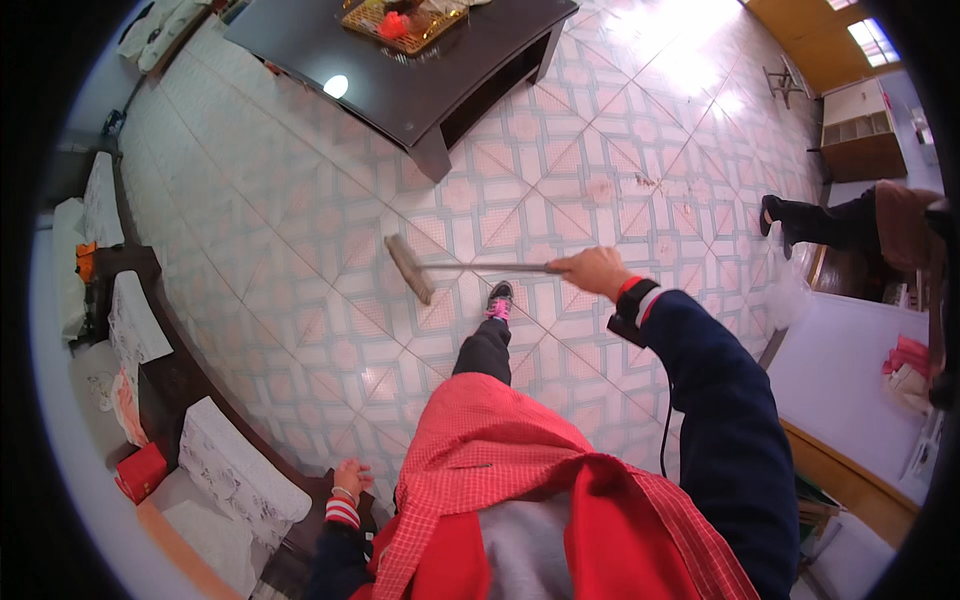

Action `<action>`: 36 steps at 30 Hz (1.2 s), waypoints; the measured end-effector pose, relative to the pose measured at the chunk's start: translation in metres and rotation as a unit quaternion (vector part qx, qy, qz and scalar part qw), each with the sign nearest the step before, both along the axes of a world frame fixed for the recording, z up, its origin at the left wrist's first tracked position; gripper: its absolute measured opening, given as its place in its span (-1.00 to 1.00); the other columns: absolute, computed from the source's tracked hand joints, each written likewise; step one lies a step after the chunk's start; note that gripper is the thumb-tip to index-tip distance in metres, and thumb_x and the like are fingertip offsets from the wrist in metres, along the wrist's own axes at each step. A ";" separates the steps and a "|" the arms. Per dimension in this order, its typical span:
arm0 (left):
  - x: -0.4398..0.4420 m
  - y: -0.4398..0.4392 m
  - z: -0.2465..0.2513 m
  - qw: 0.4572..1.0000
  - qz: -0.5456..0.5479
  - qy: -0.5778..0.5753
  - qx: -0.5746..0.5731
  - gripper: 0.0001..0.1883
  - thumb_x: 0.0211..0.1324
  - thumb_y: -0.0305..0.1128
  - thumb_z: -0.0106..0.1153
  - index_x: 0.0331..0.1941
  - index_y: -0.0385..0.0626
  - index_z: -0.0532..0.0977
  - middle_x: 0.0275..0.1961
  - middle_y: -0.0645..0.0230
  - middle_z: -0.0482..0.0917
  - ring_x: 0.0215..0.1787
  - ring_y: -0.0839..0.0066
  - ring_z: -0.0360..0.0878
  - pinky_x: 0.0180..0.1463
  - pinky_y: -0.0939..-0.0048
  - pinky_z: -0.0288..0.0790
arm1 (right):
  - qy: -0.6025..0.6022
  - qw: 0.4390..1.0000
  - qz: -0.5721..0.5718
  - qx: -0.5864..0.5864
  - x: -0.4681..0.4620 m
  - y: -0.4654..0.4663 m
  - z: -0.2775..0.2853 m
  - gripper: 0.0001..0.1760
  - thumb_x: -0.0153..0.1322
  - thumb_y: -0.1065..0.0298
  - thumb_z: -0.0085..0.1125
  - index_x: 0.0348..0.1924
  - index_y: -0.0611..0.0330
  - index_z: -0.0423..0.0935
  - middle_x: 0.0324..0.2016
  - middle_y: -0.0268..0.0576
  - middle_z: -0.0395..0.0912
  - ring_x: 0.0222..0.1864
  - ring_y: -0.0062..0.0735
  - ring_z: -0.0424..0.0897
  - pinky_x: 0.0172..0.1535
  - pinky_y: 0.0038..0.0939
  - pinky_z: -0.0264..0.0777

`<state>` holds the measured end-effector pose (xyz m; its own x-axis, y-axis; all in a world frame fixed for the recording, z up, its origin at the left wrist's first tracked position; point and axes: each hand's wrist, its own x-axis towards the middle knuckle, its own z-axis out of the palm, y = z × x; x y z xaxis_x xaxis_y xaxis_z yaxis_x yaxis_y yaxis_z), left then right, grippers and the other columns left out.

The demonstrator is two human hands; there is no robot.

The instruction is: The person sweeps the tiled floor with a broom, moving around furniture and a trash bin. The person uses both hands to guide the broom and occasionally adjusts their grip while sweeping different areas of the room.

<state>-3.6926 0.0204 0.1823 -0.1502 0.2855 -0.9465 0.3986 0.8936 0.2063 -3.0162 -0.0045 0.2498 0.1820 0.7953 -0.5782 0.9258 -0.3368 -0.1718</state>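
My right hand [596, 271] is closed around the handle of a broom [487, 267], held out in front of my body. The broom's bristle head [409, 270] lies to the left of my foot, at or just above the patterned tile floor [540, 225]. Low on the left, my left hand [351, 478] hangs with fingers apart and nothing in it. It is near the end of the dark wooden sofa. Small bits of debris [646, 181] lie on the tiles ahead to the right.
A dark coffee table [420, 97] stands ahead, bearing a gold basket [409, 26]. Along the left runs a wooden sofa [142, 262] with pale covers and a red box [141, 472]. Another person's legs [821, 221] are at the right, near a white-topped table [847, 375].
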 end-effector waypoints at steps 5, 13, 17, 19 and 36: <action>0.060 0.042 0.018 0.999 0.003 0.020 -0.029 -0.71 0.23 -0.32 -0.15 0.02 -0.05 0.27 -0.29 0.23 0.53 -0.54 0.39 0.51 -0.52 0.38 0.45 | 0.027 0.997 -0.074 0.020 0.130 0.000 -0.003 -0.61 0.29 0.22 -0.02 -0.03 -0.42 0.49 -0.36 -0.18 0.59 -0.30 -0.14 0.57 -0.22 -0.22 0.43; 0.142 0.094 0.023 0.998 -0.039 0.023 -0.031 -0.68 0.24 -0.27 -0.12 0.04 -0.07 0.27 -0.26 0.20 0.52 -0.49 0.37 0.51 -0.46 0.36 0.46 | -0.145 0.973 -0.176 -0.035 0.306 -0.031 0.039 -0.64 0.29 0.17 0.02 -0.04 -0.36 0.50 -0.34 -0.16 0.60 -0.32 -0.13 0.58 -0.28 -0.22 0.45; 0.197 0.112 0.028 0.998 -0.062 0.031 -0.013 -0.69 0.24 -0.26 -0.12 0.04 -0.05 0.29 -0.29 0.24 0.52 -0.49 0.38 0.52 -0.47 0.39 0.46 | -0.166 0.973 -0.162 0.001 0.355 -0.026 0.070 -0.65 0.30 0.18 0.02 -0.04 -0.25 0.51 -0.38 -0.12 0.60 -0.33 -0.10 0.58 -0.28 -0.23 0.44; 0.219 0.114 0.033 0.996 -0.083 0.017 -0.004 -0.69 0.24 -0.26 -0.11 0.03 -0.06 0.29 -0.30 0.23 0.52 -0.46 0.37 0.53 -0.46 0.38 0.46 | -0.160 0.972 -0.171 0.008 0.363 -0.032 0.092 -0.65 0.30 0.17 0.05 -0.03 -0.22 0.51 -0.39 -0.08 0.59 -0.34 -0.08 0.57 -0.28 -0.23 0.43; 0.428 0.147 0.085 0.989 -0.145 0.007 0.017 -0.65 0.24 -0.24 -0.12 0.07 -0.07 0.25 -0.29 0.23 0.51 -0.50 0.46 0.51 -0.48 0.44 0.46 | 0.006 0.995 -0.089 -0.052 0.388 -0.099 0.000 -0.65 0.34 0.26 -0.01 -0.04 -0.37 0.52 -0.70 -0.19 0.49 -0.66 -0.24 0.51 -0.59 -0.32 0.33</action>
<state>-3.2642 0.1676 0.2671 -0.0696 0.3499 -0.9342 0.6407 0.7335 0.2270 -2.6286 -0.1037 0.2495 0.3073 0.6866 -0.6589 0.8482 -0.5115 -0.1374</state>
